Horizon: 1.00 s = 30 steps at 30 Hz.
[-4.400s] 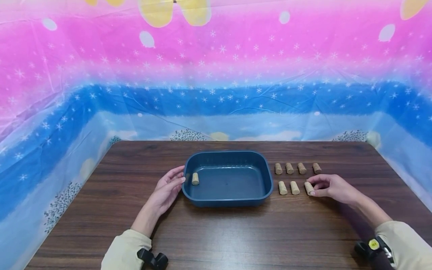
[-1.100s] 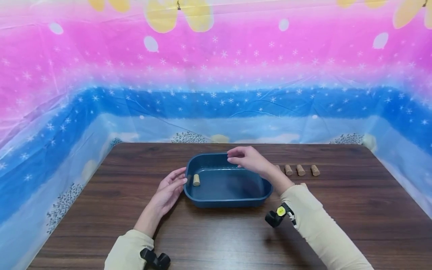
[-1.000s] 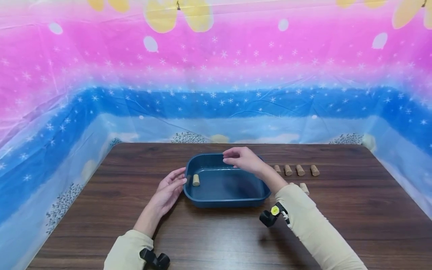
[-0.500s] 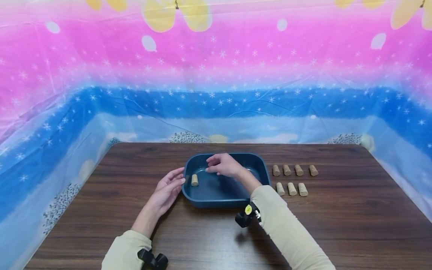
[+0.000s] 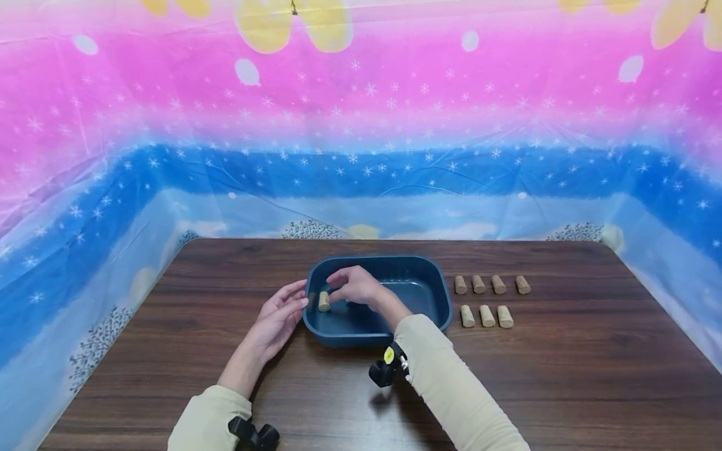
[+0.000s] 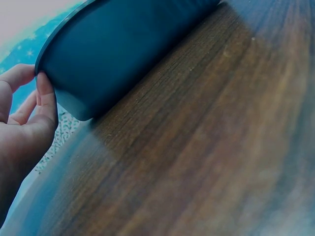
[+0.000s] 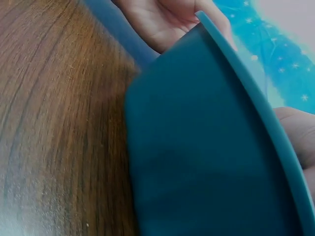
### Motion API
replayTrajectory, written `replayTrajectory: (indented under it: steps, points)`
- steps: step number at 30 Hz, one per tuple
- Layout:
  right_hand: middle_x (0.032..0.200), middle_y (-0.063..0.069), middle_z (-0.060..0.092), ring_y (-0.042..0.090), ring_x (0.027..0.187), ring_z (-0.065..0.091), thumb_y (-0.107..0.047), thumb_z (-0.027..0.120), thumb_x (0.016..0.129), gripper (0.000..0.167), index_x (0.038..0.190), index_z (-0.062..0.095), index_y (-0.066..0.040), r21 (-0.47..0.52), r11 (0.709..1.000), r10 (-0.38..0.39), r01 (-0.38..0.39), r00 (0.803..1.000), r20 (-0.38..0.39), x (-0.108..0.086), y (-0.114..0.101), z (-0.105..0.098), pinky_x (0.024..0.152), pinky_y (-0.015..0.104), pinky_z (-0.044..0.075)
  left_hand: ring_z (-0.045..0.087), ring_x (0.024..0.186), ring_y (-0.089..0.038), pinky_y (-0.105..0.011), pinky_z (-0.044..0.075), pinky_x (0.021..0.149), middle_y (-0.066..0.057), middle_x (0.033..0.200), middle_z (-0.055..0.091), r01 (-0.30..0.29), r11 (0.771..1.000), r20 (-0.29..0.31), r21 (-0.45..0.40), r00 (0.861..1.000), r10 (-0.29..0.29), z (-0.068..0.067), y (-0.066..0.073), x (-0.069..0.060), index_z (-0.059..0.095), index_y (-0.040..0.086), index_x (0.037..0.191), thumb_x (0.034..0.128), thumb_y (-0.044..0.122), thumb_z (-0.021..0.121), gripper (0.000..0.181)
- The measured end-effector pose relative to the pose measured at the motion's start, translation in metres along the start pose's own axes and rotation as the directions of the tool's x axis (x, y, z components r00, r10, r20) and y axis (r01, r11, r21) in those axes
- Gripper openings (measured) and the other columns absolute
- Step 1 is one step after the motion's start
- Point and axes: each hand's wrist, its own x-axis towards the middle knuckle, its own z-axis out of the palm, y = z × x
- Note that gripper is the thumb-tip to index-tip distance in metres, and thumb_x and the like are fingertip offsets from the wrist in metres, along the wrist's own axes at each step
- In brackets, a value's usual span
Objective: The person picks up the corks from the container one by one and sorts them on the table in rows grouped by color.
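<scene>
A single cork (image 5: 324, 302) stands in the dark blue plastic basin (image 5: 383, 339), close to its left end. My right hand (image 5: 358, 287) reaches down into the basin. Its thumb tip is right beside that cork, and the index finger arches above it; contact is hard to make out. At the basin's left end, my left hand (image 5: 276, 322) holds the rim between thumb and fingers. In the left wrist view, the fingertips of the left hand (image 6: 27, 128) meet the basin's edge. The basin's wall hides most of my right hand (image 7: 301, 142) in the right wrist view.
Right of the basin, several corks stand on the brown wooden table (image 5: 564, 376): a back row (image 5: 498, 285) and a front row (image 5: 487, 316). A patterned cloth (image 5: 361, 163) surrounds the table's far and side edges.
At first my right hand was at the rightmost front-row cork. It has let go, crossed over the basin leftward without a visible cork, and lowered beside the cork inside. My left hand stayed.
</scene>
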Motion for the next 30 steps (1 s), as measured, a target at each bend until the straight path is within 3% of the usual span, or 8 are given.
replayTrajectory:
  steps: [19, 24, 30]
  points:
    - [0.111, 0.005, 0.067, 0.021, 0.105, 0.059, -0.014, 0.079, 0.081, 0.035, 0.114, 0.07, -0.006, -0.139, 0.99, -0.002, -0.001, 1.0, -0.018, 0.006, 0.003, 0.014, 0.091, 0.037, 0.049, 0.054, 0.103, -0.013, -0.023, 0.046, 0.094, -0.011, 0.12, 0.045, -0.007, 1.0, 0.031, -0.004, 0.999, 0.007, 0.001, 0.003, -0.001, 0.031, -0.004, 0.144, 0.0973, 0.0, 0.051, 0.052]
    - [0.107, 0.005, 0.068, 0.02, 0.1, 0.06, -0.014, 0.08, 0.08, 0.033, 0.11, 0.071, -0.006, -0.116, 0.993, -0.005, 0.001, 1.0, -0.029, 0.005, 0.003, 0.013, 0.089, 0.037, 0.049, 0.055, 0.102, -0.012, -0.023, 0.046, 0.093, -0.01, 0.119, 0.046, -0.006, 1.0, 0.029, 0.006, 1.0, 0.006, 0.001, 0.002, -0.001, 0.031, -0.004, 0.144, 0.0975, 0.0, 0.052, 0.051]
    - [0.098, 0.003, 0.066, 0.019, 0.088, 0.06, -0.014, 0.081, 0.079, 0.029, 0.105, 0.071, -0.005, -0.001, 1.0, 0.012, -0.012, 0.999, -0.044, 0.003, 0.0, 0.008, 0.08, 0.035, 0.053, 0.054, 0.104, -0.013, -0.023, 0.045, 0.095, -0.009, 0.12, 0.046, -0.001, 1.0, 0.016, 0.018, 1.0, 0.001, 0.0, 0.001, -0.001, 0.032, -0.002, 0.144, 0.0976, 0.003, 0.053, 0.051]
